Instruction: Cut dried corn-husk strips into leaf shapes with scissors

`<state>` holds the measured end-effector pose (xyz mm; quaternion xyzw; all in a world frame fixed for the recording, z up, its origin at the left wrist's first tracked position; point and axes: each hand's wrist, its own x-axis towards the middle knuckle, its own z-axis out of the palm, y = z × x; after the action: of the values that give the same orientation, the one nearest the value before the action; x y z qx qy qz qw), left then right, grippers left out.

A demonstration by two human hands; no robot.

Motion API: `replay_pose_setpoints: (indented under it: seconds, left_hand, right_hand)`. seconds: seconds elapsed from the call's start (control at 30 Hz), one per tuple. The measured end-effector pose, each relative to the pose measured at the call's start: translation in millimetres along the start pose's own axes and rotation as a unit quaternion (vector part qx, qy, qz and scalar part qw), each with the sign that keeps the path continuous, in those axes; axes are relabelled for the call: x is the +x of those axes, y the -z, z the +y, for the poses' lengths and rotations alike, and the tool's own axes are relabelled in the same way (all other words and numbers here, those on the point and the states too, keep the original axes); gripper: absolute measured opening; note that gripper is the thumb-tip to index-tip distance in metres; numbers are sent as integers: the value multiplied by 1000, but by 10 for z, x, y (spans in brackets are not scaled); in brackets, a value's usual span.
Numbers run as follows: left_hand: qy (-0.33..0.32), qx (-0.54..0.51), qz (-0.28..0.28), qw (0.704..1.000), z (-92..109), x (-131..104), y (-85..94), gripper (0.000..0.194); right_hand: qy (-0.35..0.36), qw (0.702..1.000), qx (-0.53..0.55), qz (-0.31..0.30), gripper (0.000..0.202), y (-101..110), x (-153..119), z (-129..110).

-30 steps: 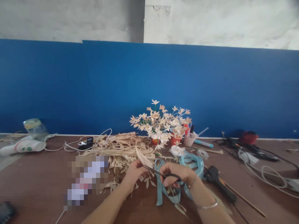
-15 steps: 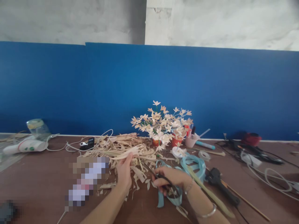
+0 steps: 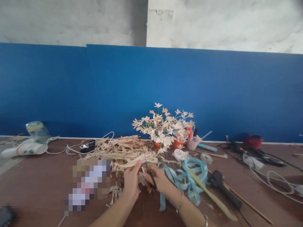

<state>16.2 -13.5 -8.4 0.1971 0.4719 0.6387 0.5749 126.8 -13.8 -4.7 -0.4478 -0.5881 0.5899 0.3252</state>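
My left hand (image 3: pixel 131 178) pinches a pale strip of dried husk (image 3: pixel 133 161) between thumb and fingers, above a heap of similar husk strips (image 3: pixel 123 145). Close beside it on the right, my right hand (image 3: pixel 157 180) is closed round dark-handled scissors (image 3: pixel 151 179). Their blades point up at the right part of the held strip; whether they touch it I cannot tell. Behind the hands stand small husk flowers (image 3: pixel 163 124) in red pots (image 3: pixel 178 143). A tangle of light blue ribbon (image 3: pixel 195 173) lies to the right of my right hand.
A black glue gun (image 3: pixel 223 189), a thin stick (image 3: pixel 252 205) and cables (image 3: pixel 267 176) lie on the right of the brown table (image 3: pixel 47 186). At left are a glass jar (image 3: pixel 38 130) and a white paper cup (image 3: pixel 30 149). A blue panel (image 3: pixel 106 88) rises behind.
My right hand has moved left and up with the scissors, bringing the blades to the strip. My left hand has shifted slightly right and down, still pinching the strip.
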Motion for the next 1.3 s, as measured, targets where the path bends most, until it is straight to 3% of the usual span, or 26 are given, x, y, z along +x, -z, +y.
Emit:
replay_pose_setpoints:
  seconds: [0.23,0.63,0.77,0.9,1.03,1.17,1.3]
  left_hand:
    - [-24,-1,6,1000,48,39,9,36]
    - [-57,38,-20,997,21,176,88,32]
    - [-104,81,-61,989,109,173,86,14]
    - [-94,141,-138,976,147,135,68,8]
    - [-82,178,-197,961,113,144,60,10]
    - [-70,224,-189,954,97,183,63,10]
    - [-43,224,-191,955,131,179,61,21]
  right_hand:
    - [34,999,-3,42,37,-16,-9,8]
    - [8,998,-30,56,33,51,40,33]
    - [99,990,14,94,34,62,69,60]
    - [172,976,-36,127,25,44,48,62]
    - [117,982,-42,144,22,48,24,49]
    - [47,988,-27,148,28,78,29,34]
    - [36,988,-22,145,33,82,31,-5]
